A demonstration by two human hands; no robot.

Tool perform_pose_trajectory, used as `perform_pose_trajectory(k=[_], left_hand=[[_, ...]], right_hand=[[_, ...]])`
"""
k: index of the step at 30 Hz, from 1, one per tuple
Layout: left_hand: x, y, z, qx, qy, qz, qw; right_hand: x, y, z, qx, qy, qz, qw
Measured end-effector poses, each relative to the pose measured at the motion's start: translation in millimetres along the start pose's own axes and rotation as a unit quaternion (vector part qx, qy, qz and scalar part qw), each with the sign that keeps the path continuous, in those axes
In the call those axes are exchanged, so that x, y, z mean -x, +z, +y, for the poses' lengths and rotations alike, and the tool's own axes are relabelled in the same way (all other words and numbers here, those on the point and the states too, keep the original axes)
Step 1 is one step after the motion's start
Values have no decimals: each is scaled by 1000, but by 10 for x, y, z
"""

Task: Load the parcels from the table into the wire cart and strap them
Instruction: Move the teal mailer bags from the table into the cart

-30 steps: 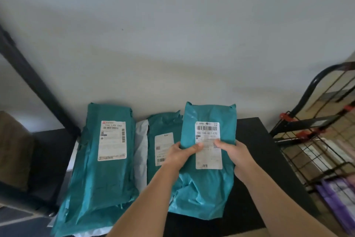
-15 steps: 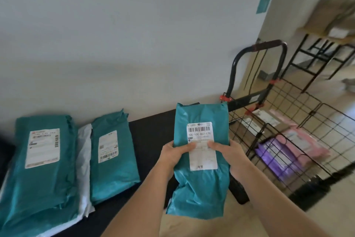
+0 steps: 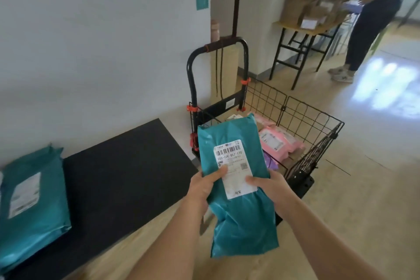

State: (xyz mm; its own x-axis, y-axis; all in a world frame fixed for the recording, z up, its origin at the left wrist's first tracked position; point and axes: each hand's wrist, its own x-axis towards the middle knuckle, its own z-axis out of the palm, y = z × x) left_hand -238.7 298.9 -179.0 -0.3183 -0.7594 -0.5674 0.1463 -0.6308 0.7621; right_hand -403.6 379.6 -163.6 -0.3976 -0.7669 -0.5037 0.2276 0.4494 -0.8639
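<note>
Teal parcel (image 3: 236,216): a soft plastic mailer bag, glossy and creased, oblong with a crimped far end and a limp, rounded near end. A white paper shipping label (image 3: 234,166) is stuck flat on its upper face, barcode at the far end.

We hold it in the air, past the end of the black matte surface (image 3: 127,166) and in front of the wire cart (image 3: 318,125). In the view its far end overlaps the cart's near corner. Its long axis runs away from us, the far end leaning slightly left, label face up.

Our left hand (image 3: 204,186) grasps its left edge, and our right hand (image 3: 270,185) grasps its right edge. Each thumb presses on the lower part of the label, and the other fingers curl out of sight underneath. The parcel's middle lies between the two hands, and its near half hangs below them.

The cart is a black wire-grid basket with a tubular black handle (image 3: 218,45) and red clips. Pink parcels (image 3: 279,141) and a purple one (image 3: 270,162) lie inside it. A second teal parcel (image 3: 31,202) rests flat at the left end of the surface, well apart from ours.
</note>
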Motion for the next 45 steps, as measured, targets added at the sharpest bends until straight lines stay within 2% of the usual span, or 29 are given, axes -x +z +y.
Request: perform_pose_trajectory(k=[7, 14, 22, 28, 32, 39, 43, 45], left_hand=[[-255, 864, -304, -24, -23, -63, 997], [-815, 1680, -401, -59, -39, -128, 989], [-1662, 2634, -166, -27, -32, -131, 991], [-2248, 3092, 192, -31, -27, -139, 989], [-2473, 3232, 330, -25, -15, -107, 994], [-2894, 3544, 434, -20, -2, -34, 999], [-3105, 3718, 403, -66, 0, -10, 998], [-3237, 3798, 400, -71, 2, 17, 997]], right_hand=[[-71, -842, -6, -26, 4, 86, 996], [-532, -1577, -219, -26, 10, 131, 991], [-1464, -2249, -839, 19, 41, 142, 989], [-1989, -2481, -1323, 21, 14, 104, 994], [-2245, -2622, -1518, 53, 40, 21, 998], [-2863, -2697, -1791, 145, -4, 112, 983], [-3314, -2821, -1933, 223, -39, 134, 965], [-3597, -2879, -1998, 262, -52, 116, 957]])
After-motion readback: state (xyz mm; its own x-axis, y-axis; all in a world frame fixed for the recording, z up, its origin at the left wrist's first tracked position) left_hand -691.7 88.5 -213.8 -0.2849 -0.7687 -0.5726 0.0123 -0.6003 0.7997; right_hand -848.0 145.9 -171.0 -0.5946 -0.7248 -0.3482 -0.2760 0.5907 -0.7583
